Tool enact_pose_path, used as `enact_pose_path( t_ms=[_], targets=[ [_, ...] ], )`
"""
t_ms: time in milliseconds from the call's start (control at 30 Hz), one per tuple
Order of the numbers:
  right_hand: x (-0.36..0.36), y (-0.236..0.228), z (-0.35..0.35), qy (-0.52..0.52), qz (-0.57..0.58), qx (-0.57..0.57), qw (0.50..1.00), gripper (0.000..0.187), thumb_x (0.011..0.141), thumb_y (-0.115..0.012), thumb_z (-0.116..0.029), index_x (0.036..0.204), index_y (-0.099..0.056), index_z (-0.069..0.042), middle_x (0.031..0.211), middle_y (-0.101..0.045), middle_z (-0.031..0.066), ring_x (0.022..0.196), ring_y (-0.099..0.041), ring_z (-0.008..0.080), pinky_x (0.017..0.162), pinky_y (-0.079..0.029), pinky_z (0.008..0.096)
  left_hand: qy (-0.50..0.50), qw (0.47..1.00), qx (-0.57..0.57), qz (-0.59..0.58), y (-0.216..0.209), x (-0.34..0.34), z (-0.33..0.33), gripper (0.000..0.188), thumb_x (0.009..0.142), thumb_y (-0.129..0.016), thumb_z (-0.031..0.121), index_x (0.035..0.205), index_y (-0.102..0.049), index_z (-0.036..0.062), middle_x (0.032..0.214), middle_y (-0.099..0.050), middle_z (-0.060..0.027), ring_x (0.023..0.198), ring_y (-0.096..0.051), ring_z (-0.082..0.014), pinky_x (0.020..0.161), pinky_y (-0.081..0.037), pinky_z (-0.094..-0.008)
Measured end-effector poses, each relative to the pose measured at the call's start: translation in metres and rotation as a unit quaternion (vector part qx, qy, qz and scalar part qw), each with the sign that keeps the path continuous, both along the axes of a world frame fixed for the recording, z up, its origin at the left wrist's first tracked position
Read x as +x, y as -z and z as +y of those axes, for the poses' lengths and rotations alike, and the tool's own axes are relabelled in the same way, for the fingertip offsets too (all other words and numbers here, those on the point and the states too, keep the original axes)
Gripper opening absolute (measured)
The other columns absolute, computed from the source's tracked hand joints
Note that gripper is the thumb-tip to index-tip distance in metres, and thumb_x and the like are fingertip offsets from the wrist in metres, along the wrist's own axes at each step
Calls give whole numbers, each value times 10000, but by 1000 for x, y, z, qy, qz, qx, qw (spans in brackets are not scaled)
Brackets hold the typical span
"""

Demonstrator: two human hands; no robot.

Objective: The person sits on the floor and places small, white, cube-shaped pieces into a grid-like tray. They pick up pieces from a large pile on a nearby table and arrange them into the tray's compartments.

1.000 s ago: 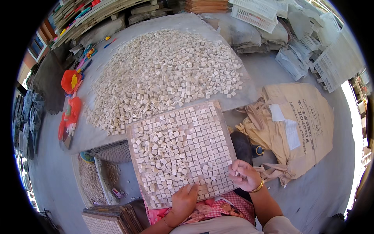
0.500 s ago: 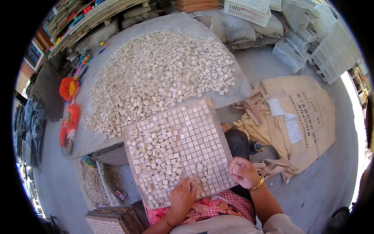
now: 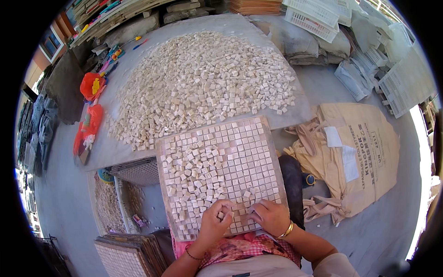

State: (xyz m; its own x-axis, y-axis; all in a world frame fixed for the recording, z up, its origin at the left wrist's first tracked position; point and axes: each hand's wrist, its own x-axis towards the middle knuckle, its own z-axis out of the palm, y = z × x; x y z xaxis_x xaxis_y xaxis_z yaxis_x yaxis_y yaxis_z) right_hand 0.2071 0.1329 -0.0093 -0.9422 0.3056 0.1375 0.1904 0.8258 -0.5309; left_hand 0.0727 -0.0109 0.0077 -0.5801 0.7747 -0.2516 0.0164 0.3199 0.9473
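A square mosaic tray [image 3: 280, 184] rests on my lap, tilted a little. Small cream stone tiles sit in its grid cells, in rows on the right side, while loose tiles [image 3: 196, 168] lie jumbled over its left half. My left hand [image 3: 216, 220] is curled at the tray's near edge, with a stone tile [image 3: 221, 215] showing between thumb and fingers. Close by on the right, my right hand [image 3: 272, 217] has its fingers pressed together low over the grid; whatever is at the fingertips is hidden. A few loose tiles [image 3: 249, 195] lie just beyond it.
Beyond the tray, a large heap of stone tiles [image 3: 207, 78] covers a grey table [image 3: 99, 154]. Stacked filled trays [image 3: 122, 254] stand at lower left, beside a bin of tile pieces [image 3: 107, 203]. To the right lie a beige sack [image 3: 369, 161] and a dark bottle [image 3: 309, 179].
My right hand has come down and left from beside the tray onto its grid. My left hand has turned, so a tile now shows in its fingers. The whole view has shifted slightly.
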Motion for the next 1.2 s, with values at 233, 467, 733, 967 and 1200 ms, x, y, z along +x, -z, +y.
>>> enact_pose_path(
  t_ms=[233, 467, 733, 967, 1200],
  targets=[
    [-1, 3, 8, 24, 31, -156, 987, 117, 786, -632, -162, 825, -630, -53, 728, -617, 93, 631, -606, 248, 534, -471, 323, -89, 838, 161, -514, 13, -15, -18, 199, 937, -455, 201, 867, -563, 49, 738, -506, -9, 622, -455, -92, 511, -345, -229],
    [-18, -19, 16, 50, -6, -291, 955, 138, 807, -614, -138, 837, -644, -6, 709, -617, 127, 619, -593, 245, 554, -451, 307, -70, 873, 49, -480, 15, -6, -17, 235, 909, -547, 268, 878, -611, 44, 757, -543, -5, 616, -445, -69, 504, -313, -187],
    [-32, -3, 4, -46, 63, -43, 996, 95, 777, -632, -140, 837, -617, -68, 740, -573, 83, 615, -580, 251, 524, -460, 336, -89, 880, 80, -459, 29, 1, -32, 222, 919, -545, 217, 914, -623, 9, 736, -497, -4, 556, -374, -56, 478, -275, -186],
    [-29, -4, -2, -46, 19, -6, 999, 108, 698, -681, -121, 784, -619, -105, 696, -515, 52, 578, -559, 247, 507, -456, 340, -76, 907, 41, -412, 28, 4, -36, 211, 918, -543, 192, 922, -631, 0, 676, -484, 21, 569, -386, -44, 489, -295, -192],
    [-30, -4, -8, -3, 14, 22, 1000, 87, 731, -677, -144, 779, -624, -95, 706, -537, 56, 593, -569, 256, 518, -459, 344, 8, 998, 64, -22, 29, 18, -29, 107, 855, -577, 102, 892, -648, 31, 706, -594, -43, 555, -510, -105, 512, -400, -244]
  ],
)
